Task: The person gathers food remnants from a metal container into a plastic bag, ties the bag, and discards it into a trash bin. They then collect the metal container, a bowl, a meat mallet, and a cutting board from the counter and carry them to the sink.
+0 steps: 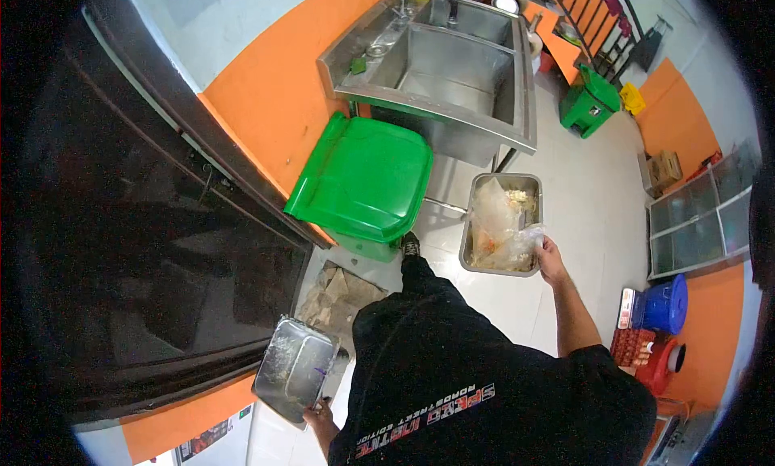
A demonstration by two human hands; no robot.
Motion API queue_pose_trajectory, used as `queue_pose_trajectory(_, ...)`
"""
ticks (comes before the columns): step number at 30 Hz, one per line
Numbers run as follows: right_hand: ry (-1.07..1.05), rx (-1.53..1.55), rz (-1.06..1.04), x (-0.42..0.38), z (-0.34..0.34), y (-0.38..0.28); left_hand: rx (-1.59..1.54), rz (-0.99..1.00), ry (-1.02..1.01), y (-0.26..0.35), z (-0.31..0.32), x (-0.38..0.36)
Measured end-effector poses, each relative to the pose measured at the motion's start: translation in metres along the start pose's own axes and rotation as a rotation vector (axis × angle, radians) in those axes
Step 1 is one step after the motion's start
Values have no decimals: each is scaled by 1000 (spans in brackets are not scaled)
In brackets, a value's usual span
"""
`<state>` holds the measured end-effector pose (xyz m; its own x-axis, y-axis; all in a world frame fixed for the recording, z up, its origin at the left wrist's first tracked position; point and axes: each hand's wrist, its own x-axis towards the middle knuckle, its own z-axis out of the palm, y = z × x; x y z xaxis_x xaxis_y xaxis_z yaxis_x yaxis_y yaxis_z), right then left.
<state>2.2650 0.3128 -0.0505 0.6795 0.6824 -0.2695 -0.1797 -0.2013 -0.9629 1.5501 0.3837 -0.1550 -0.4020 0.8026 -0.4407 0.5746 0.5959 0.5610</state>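
Note:
My right hand [550, 260] is closed on the near right corner of a rectangular metal pan [466, 252]. Crumpled clear plastic [494, 208] and pale food scraps [521, 200] lie in that pan, and some of the plastic sits right by my fingers. Low on the left, my left hand [321, 417] grips the rim of a second metal pan [295, 367], tilted, with whitish residue on its inside. Ahead of me a large green bin [367, 175] stands with its lid down, between the two pans.
A steel double sink [452, 71] is beyond the bin. Flattened cardboard [343, 296] lies on the floor by the dark door [161, 248]. Farther off stands another green bin [589, 103]. On the right are a blue bucket [666, 305] and a red container [662, 365].

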Motion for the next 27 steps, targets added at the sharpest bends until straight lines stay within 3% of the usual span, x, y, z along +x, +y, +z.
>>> queue_pose_trajectory(2, -13, -40, 9, 15, 2, -5, -138, 74, -20, 26, 0, -15)
queue_pose_trajectory(5, -73, -60, 2, 39, 13, -22, -659, 253, 110, -64, 47, 28)
queue_pose_trajectory(6, -91, -105, 5, 45, 17, -31, -661, 254, 110, -58, 46, 31)
queue_pose_trajectory(9, -139, -224, -3, 69, 34, -60, -367, 24, -173, -56, 43, 22)
queue_pose_trajectory(10, -161, -296, -7, 74, 45, -74, -364, 16, -175, -55, 46, 18)
queue_pose_trajectory(12, -167, -294, -15, 69, 90, -123, -468, -23, 30, -54, 50, 10)
queue_pose_trajectory(14, -216, -561, 36, 81, 127, -159, -659, -108, 7, -65, 60, 21)
queue_pose_trajectory(16, -232, -726, -107, 88, 180, -195, -880, -272, -41, -89, 70, 33)
queue_pose_trajectory(18, -217, -1087, -236, 142, 226, -184, -966, -362, -32, -94, 76, 36)
queue_pose_trajectory(20, -165, -1307, -672, 176, 280, -165, -996, -389, -24, -96, 78, 32)
queue_pose_trajectory(21, -179, -1313, -582, 188, 308, -162, -1023, -407, -26, -95, 77, 31)
queue_pose_trajectory(22, -193, -1318, -489, 201, 334, -157, -1025, -404, -11, -91, 76, 22)
queue_pose_trajectory(24, -167, -1334, -409, 253, 381, -107, -804, -90, 79, -76, 72, -8)
queue_pose_trajectory(25, -133, -1360, -321, 268, 399, -90, -278, -35, 119, -59, 57, -21)
queue_pose_trajectory(26, -148, -1351, -334, 271, 412, -95, -282, -39, 138, -32, 44, -33)
queue_pose_trajectory(27, -167, -1360, -366, 273, 424, -108, -513, -197, 119, -3, 36, -43)
